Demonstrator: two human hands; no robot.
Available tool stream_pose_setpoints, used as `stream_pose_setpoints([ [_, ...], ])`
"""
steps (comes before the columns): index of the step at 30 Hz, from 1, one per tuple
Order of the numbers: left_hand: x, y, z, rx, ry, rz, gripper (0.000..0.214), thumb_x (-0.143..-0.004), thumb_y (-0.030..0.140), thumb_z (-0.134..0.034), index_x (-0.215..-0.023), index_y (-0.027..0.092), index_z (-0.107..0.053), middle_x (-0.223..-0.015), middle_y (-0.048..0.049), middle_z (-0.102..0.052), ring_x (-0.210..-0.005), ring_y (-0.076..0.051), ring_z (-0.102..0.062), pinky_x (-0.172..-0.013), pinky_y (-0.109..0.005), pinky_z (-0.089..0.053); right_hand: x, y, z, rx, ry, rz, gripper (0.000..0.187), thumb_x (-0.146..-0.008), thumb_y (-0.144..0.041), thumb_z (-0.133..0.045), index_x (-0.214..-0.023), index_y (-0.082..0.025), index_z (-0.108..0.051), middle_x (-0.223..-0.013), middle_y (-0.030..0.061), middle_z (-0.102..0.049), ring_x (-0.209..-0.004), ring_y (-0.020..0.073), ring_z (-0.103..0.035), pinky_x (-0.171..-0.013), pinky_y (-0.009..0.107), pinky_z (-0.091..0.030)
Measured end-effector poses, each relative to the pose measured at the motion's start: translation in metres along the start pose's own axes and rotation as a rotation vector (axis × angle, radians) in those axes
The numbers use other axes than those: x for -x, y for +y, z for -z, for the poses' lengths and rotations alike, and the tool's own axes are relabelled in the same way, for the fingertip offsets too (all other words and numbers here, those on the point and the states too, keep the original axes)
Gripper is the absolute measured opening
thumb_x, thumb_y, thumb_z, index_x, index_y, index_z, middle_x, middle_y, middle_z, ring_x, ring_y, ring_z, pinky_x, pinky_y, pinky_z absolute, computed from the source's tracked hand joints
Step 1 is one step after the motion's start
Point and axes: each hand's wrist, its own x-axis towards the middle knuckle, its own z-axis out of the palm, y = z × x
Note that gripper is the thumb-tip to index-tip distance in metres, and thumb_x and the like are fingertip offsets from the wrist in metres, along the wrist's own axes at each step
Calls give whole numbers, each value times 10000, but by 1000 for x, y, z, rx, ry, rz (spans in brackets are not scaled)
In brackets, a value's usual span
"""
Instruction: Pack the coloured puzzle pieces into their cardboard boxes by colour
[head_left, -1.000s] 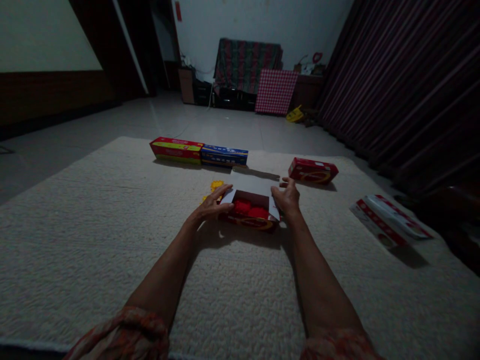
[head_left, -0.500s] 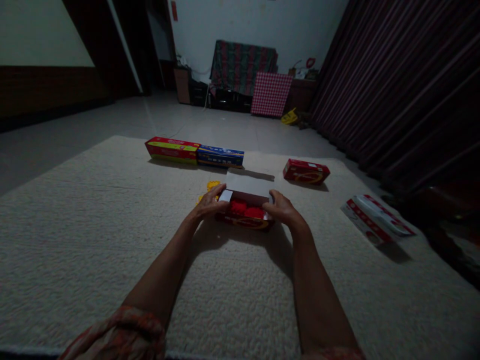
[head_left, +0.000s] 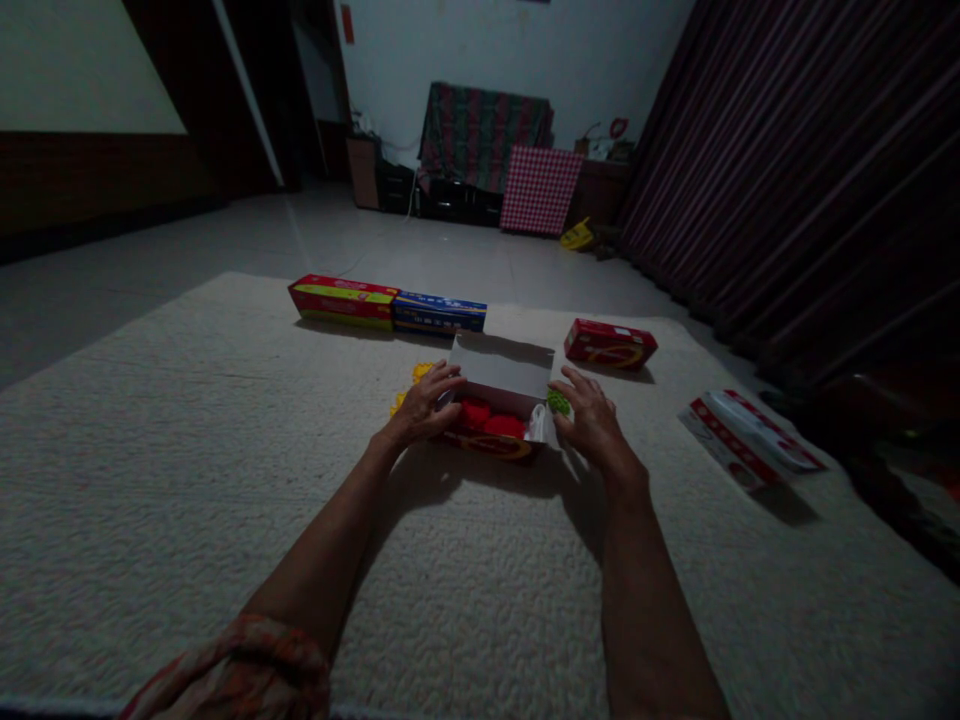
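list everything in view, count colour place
open box: 1, red, centre
red pieces: 2+, red, in open box
yellow pieces: 2+, yellow, by left hand
green piece: 1, green, by right hand
long box: 1, red-yellow, back left
blue box: 1, blue, beside long box
closed box: 1, red, back right
package: 1, red-white, right
mat: 1, cream, foreground
curtain: 1, purple, right
checked cloth: 1, pink, background
draped cloth: 1, dark, background
left hand: 1, bare, open box's left
right hand: 1, bare, open box's right
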Motion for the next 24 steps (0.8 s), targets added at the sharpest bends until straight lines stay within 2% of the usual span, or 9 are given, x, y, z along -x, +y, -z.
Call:
stream_pose_setpoints([
  [6,-2,-8,4,40,33,42,499,-813,251,-511,-1270,215,-710,-1441,-71,-634,-1470,-324,-426,-1260,-579,-257,2,-4,-5,26,-88,54,391,-883,-107,-508,-1181,-252,-716,-1424,108,-640,-1280,330,-547,-1016,567,-439],
  [10,-3,-16,15,46,120,62,520,-791,243,-476,-1247,203,-723,-1405,-70,-661,-1386,-298,-523,-1239,-516,-335,-1,-5,-4,-2,-96,40,360,-904,-128,-487,-1145,-255,-722,-1388,98,-663,-1245,297,-587,-1014,501,-452],
  [13,0,-24,26,-29,177,96,476,-763,215,-496,-1164,218,-752,-1372,-67,-676,-1323,-301,-566,-1192,-514,-402,-3,-15,0,9,-124,20,235,-956,-251,-504,-1042,-239,-723,-1299,108,-698,-1172,290,-618,-960,442,-472],
  [15,2,-28,30,-110,196,116,431,-732,184,-538,-1094,233,-765,-1361,-65,-676,-1312,-313,-563,-1177,-536,-408,-4,-25,3,48,-155,-16,217,-965,-364,-535,-971,-229,-705,-1191,117,-721,-1080,303,-633,-900,435,-479],
  [19,4,-29,31,-205,180,103,367,-720,149,-604,-1037,228,-771,-1359,-93,-655,-1318,-344,-532,-1171,-576,-385,-4,-40,4,130,-181,-90,223,-905,-448,-639,-905,-227,-670,-1048,122,-713,-997,319,-613,-848,438,-467],
  [22,3,-24,31,-247,147,106,313,-770,165,-618,-1033,222,-779,-1284,-116,-684,-1236,-351,-574,-1131,-598,-405,-2,-44,1,170,-159,-101,163,-865,-382,-692,-897,-224,-674,-1060,135,-703,-1023,330,-597,-861,449,-459],
  [24,1,-20,31,-270,116,100,280,-798,169,-617,-1016,221,-785,-1210,-122,-713,-1148,-338,-618,-1070,-568,-461,-1,-45,-2,189,-104,-75,136,-851,-347,-706,-896,-219,-690,-1133,153,-696,-1063,352,-577,-874,481,-456],
])
